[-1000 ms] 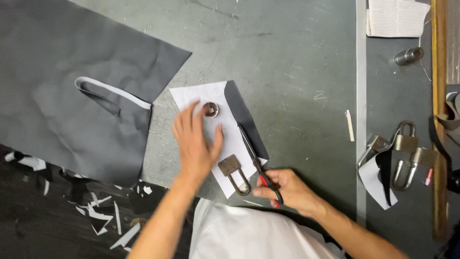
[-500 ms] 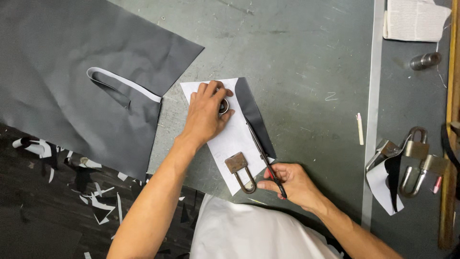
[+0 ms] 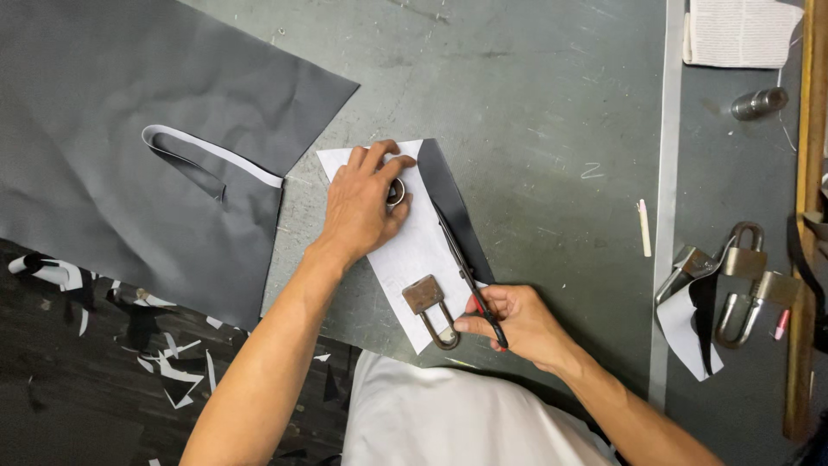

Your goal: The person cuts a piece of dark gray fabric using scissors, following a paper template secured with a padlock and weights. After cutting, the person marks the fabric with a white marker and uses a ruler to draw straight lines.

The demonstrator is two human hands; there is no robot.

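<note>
A white pattern piece (image 3: 414, 250) lies on a dark strip of leather (image 3: 448, 203) on the grey-green table (image 3: 535, 112). My left hand (image 3: 362, 203) presses on a small round metal weight (image 3: 396, 192) at the pattern's upper end. A rusty padlock (image 3: 429, 304) weighs down the lower end. My right hand (image 3: 517, 324) grips black scissors (image 3: 466, 272), whose blades run along the pattern's right edge over the dark strip.
A big sheet of dark grey leather (image 3: 147, 147) with a cut loop covers the left. At the right lie two padlocks (image 3: 749, 276) on scraps, a white chalk stick (image 3: 643, 228), a metal cylinder (image 3: 759, 103) and a white cloth (image 3: 742, 33). Scraps litter the floor (image 3: 103, 371).
My left hand moved up from the pattern's middle onto the round weight. The scissors stay along the right edge, their tips a little farther up.
</note>
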